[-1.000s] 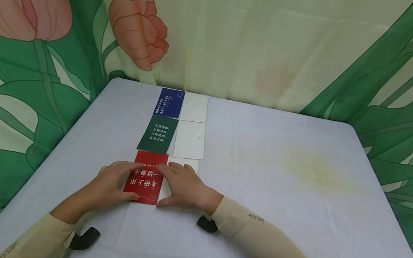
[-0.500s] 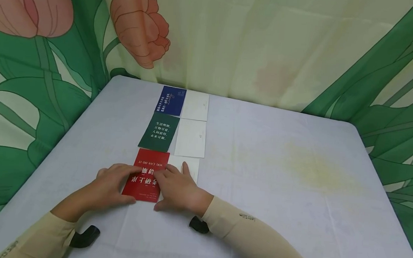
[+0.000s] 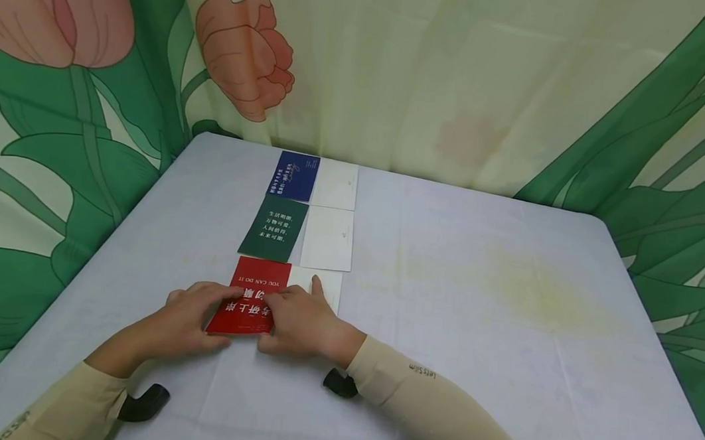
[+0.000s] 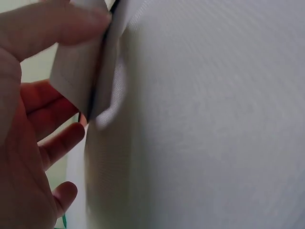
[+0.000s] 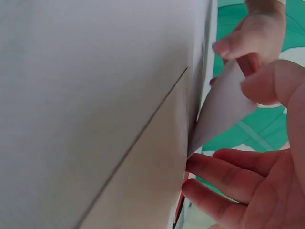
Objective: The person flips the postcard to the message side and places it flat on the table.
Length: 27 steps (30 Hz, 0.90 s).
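A red card (image 3: 250, 273) with white lettering lies at the near end of a column of cards, its near edge lifted off the table. My left hand (image 3: 186, 317) pinches its left side, thumb under the near edge and fingers on top. The right hand (image 3: 305, 324) grips the right side likewise, one finger raised. In the left wrist view the card's pale underside (image 4: 76, 74) tilts up from the cloth, thumb against it. The same underside (image 5: 221, 109) slopes between both hands in the right wrist view. A white card (image 3: 330, 286) lies partly hidden beneath the right hand.
Beyond the red card lie a green card (image 3: 274, 229) and a dark blue card (image 3: 296, 177). Beside them are two white cards, one middle (image 3: 327, 238) and one far (image 3: 335, 184). A white cloth (image 3: 473, 319) covers the table; a floral curtain (image 3: 425, 84) hangs behind it.
The right hand has shifted left onto the red card, its thumb moving under the near edge. That edge has risen from the table. The left hand has hardly moved.
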Each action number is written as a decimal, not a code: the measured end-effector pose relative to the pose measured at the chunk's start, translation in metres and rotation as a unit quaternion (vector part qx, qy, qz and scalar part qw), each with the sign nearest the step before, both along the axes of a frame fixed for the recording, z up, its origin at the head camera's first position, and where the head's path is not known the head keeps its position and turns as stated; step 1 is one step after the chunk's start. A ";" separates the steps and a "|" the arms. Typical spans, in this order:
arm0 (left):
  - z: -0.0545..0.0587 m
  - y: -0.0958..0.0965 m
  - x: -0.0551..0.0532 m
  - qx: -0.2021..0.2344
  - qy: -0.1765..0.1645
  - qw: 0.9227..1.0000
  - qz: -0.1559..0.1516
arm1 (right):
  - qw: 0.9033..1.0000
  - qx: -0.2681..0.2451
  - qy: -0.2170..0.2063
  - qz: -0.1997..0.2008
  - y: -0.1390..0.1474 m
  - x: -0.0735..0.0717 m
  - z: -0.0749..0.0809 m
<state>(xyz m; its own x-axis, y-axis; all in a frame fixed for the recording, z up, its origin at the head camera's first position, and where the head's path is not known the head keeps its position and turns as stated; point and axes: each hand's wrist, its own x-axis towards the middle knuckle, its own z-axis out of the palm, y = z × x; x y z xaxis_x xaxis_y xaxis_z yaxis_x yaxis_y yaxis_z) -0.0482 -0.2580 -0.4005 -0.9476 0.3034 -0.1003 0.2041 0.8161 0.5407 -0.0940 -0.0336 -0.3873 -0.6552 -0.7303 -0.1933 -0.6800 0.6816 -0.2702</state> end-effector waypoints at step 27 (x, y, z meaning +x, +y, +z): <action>0.000 0.002 -0.003 0.050 0.049 0.995 0.077 | 0.996 -0.070 0.047 -0.036 0.000 0.001 0.000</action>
<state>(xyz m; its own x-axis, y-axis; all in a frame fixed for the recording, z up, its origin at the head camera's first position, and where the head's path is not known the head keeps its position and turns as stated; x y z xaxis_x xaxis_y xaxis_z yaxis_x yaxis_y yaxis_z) -0.0509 -0.2562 -0.4007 -0.9873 0.1579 0.0188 0.1370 0.7844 0.6049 -0.0929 -0.0338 -0.3868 -0.7172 -0.6963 -0.0277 -0.6576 0.6895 -0.3037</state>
